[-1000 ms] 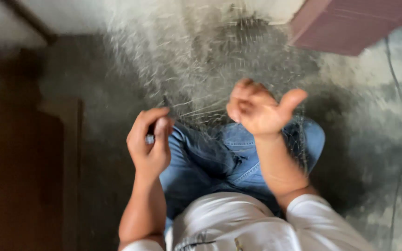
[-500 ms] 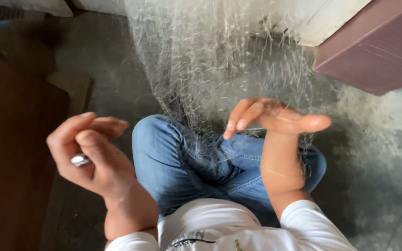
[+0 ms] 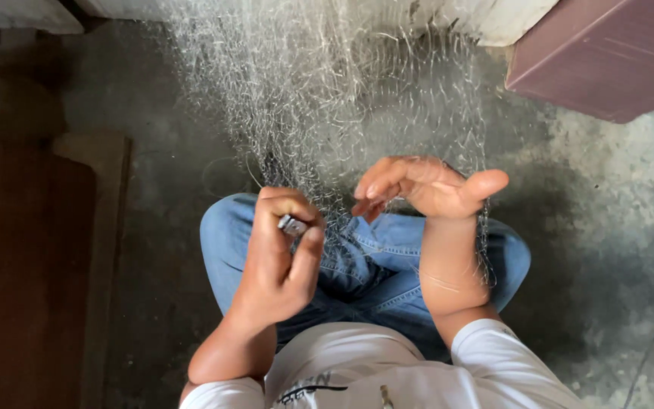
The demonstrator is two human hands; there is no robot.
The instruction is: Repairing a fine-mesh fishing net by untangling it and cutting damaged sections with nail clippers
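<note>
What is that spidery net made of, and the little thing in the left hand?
The net looks like thin, pale plastic line, probably nylon: see-through strands with a faint shine. The small tool pinched by the left hand looks like grey metal, since it glints, but it's too small to be sure.

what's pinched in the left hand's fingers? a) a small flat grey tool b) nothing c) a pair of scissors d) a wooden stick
a: the left hand pinches a small flat grey tool between thumb and fingers, close to the fine net that hangs over the knees.
</note>
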